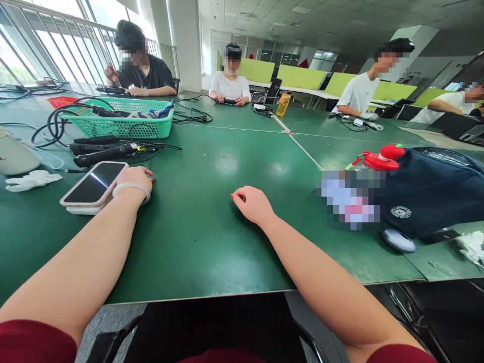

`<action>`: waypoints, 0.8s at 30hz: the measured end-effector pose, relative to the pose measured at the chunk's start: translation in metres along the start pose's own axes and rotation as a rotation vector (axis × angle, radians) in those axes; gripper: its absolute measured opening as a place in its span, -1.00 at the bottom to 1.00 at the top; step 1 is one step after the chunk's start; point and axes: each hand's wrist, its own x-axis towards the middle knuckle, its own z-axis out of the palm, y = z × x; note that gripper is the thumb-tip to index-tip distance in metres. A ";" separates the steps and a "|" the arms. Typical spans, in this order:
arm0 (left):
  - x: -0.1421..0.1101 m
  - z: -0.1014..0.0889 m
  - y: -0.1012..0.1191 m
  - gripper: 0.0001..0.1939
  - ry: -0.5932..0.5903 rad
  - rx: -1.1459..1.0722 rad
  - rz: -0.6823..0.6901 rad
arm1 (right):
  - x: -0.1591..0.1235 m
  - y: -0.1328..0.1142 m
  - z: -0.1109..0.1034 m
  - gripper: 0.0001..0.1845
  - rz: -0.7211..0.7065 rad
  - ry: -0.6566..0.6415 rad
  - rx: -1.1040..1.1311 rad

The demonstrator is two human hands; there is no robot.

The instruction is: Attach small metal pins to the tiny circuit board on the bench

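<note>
Phone (95,182) partly covered by left hand (136,178) (whose grip could not be told), right hand (254,204) was curled loosely closed, its palm was hidden

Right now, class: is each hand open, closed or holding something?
Left hand: by the phone, fingers mostly hidden; grip cannot be told.
Right hand: loosely closed at the table, nothing visibly held.

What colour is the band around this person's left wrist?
The wristband, just behind the left hand, looks whitish; the head view shows it best.
</note>
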 end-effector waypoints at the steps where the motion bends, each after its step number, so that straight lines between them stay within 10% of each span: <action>1: -0.001 0.001 0.003 -0.72 0.032 0.048 -0.041 | 0.000 0.001 0.001 -0.73 -0.003 -0.002 0.003; 10: -0.002 0.008 0.023 -0.60 0.110 0.220 -0.113 | 0.000 0.002 0.002 -0.73 -0.011 -0.035 0.030; 24: -0.003 0.025 0.036 -0.56 0.081 -0.192 -0.036 | 0.000 -0.004 0.006 -0.79 -0.066 -0.148 0.041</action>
